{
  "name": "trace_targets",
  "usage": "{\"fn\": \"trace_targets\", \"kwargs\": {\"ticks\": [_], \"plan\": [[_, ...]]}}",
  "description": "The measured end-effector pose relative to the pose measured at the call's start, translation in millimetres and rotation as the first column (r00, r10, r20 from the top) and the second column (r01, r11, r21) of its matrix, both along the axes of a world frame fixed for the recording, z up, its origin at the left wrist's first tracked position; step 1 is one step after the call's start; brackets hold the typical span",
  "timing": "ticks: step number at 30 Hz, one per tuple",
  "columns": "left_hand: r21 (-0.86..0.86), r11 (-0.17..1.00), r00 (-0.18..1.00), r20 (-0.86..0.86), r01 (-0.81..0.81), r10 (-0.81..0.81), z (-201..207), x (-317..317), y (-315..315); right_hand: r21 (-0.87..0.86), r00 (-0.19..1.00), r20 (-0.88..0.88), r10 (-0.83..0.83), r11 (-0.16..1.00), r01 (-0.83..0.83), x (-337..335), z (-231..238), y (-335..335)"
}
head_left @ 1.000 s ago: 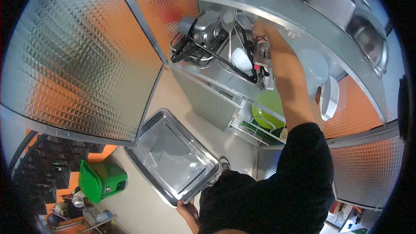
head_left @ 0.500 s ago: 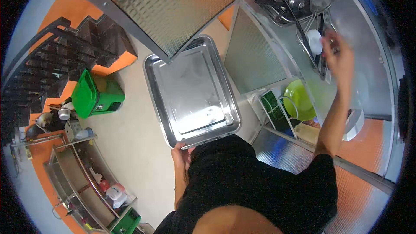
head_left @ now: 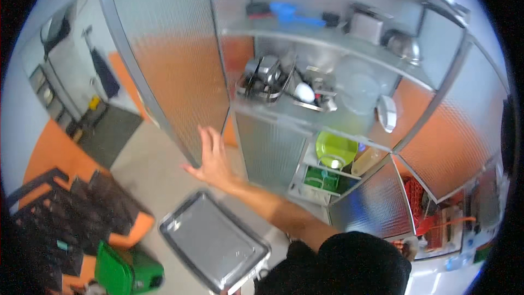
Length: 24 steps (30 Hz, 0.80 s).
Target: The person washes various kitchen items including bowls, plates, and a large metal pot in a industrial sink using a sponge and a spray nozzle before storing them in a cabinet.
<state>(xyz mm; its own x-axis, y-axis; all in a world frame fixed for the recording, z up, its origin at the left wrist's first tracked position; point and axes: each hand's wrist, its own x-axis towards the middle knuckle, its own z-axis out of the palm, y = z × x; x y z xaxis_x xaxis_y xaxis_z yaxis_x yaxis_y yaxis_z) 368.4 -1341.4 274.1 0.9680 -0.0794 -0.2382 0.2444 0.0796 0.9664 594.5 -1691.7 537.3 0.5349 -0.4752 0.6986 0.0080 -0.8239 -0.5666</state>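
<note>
My right hand (head_left: 212, 163) is held up with fingers apart, holding nothing, near the lower edge of an open textured-glass cabinet door (head_left: 174, 71). My right arm reaches leftward above a shallow rectangular metal tray (head_left: 210, 240). The tray is tilted, and its inside shows nothing in it. At the tray's near edge a small part of my left hand (head_left: 236, 291) shows at the bottom of the picture, gripping the rim; the rest is hidden. On the cabinet shelf a white bowl (head_left: 303, 93) and some utensils sit in a metal rack.
Beside that rack stands another rack with metal containers (head_left: 265, 74). An upper shelf bears a blue item (head_left: 295, 13) and a metal bowl (head_left: 403, 46). Below are a lime-green basin (head_left: 334, 148) and a green basket (head_left: 321, 178). A green bin (head_left: 128, 270) stands near dark stairs (head_left: 71, 213).
My right hand has left the shelf rack and moved left to the cabinet door. The view has turned up toward the cabinet, and the tray sits lower in the picture, still by my left hand.
</note>
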Motion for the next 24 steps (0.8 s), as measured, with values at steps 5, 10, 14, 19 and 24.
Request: {"fn": "trace_targets", "kwargs": {"ticks": [5,10,14,19,24], "plan": [[-0.325,0.879,0.863,-0.477,-0.349,0.167,64,42,25,-0.111,0.997,0.037,-0.073,0.991,0.077,-10,-16,9],[-0.373,0.887,0.912,-0.395,-0.272,0.113,98,68,70,0.040,0.886,0.209,-0.415,0.908,0.416,-108,-35,-53],[-0.485,0.874,0.973,-0.217,-0.037,-0.080,127,110,109,0.045,0.856,0.067,-0.513,0.858,0.511,-158,-33,-164],[-0.644,0.764,0.976,-0.143,0.032,-0.162,244,154,82,-0.137,0.958,-0.023,-0.287,0.950,0.281,-175,45,-116],[-0.620,0.781,0.969,-0.145,0.068,-0.200,385,176,-3,-0.504,0.976,-0.085,0.199,0.837,-0.214,-185,133,-18]]}}
